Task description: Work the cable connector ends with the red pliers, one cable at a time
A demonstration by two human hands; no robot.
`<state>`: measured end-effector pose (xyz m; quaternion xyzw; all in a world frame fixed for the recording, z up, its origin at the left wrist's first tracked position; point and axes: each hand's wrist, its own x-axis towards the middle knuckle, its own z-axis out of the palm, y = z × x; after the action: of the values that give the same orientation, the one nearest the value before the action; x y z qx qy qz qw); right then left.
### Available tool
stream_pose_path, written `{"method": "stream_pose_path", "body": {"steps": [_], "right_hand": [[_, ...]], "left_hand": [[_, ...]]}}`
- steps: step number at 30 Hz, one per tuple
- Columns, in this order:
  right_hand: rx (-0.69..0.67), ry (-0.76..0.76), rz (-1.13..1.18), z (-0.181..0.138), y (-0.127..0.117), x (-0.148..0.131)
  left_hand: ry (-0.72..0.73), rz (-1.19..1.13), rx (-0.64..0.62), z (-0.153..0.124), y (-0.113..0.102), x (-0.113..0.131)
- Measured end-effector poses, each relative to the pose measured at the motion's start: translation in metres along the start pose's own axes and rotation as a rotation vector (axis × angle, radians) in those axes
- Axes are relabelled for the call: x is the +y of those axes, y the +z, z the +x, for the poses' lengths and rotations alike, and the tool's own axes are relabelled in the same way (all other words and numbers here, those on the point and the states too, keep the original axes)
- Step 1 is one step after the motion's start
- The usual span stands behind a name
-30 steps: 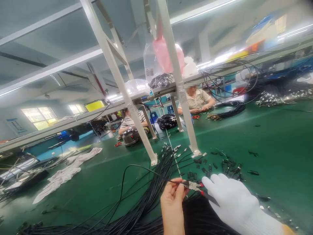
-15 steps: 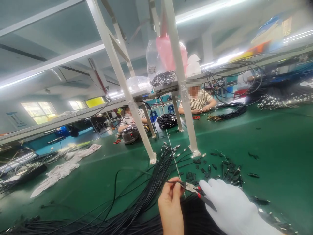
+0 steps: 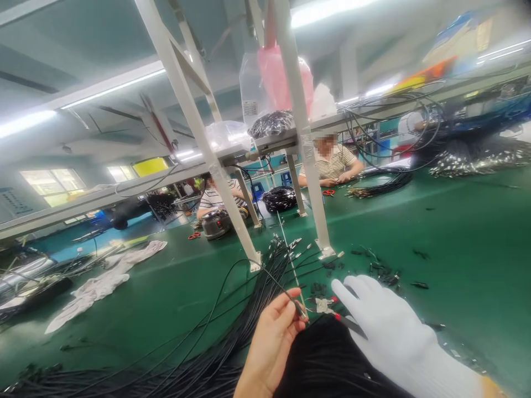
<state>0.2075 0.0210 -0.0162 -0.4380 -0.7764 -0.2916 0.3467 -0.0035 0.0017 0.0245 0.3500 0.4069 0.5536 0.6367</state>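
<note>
My bare left hand point(image 3: 277, 326) pinches the end of a black cable point(image 3: 244, 262) between thumb and fingers; the cable loops up and away to the left. In my right hand point(image 3: 385, 318), which wears a white glove, is a pair of cutting pliers point(image 3: 326, 307) with red and black handles. Their jaws point left, beside the cable end and apart from it. Below both hands lies a thick mass of black cables point(image 3: 327, 354). Another cable bundle point(image 3: 269, 282) runs up the table with its metal-tipped ends at the far side.
Small black connector pieces point(image 3: 379, 268) lie scattered on the green table point(image 3: 464, 237). White metal rack legs point(image 3: 309, 182) stand ahead. Two people sit across the table. A white cloth point(image 3: 95, 290) lies left, and a coiled black cable bundle point(image 3: 279, 199) sits beyond.
My left hand has drawn left and turned, bringing the cable end away from the pliers' jaws. The pliers' jaws now show clear of the cable. The whole view has shifted slightly.
</note>
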Motion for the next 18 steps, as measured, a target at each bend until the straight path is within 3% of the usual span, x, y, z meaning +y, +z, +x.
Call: {"method": "stream_pose_path", "body": {"steps": [7, 18], "right_hand": [[0.104, -0.072, 0.018, 0.0021, -0.0037, -0.0026], [0.087, -0.083, 0.072, -0.0058, 0.002, 0.0035]], "left_hand": [[-0.049, 0.113, -0.074, -0.0018, 0.0004, -0.0045], [-0.065, 0.124, -0.129, -0.0006, -0.0079, -0.0005]]}}
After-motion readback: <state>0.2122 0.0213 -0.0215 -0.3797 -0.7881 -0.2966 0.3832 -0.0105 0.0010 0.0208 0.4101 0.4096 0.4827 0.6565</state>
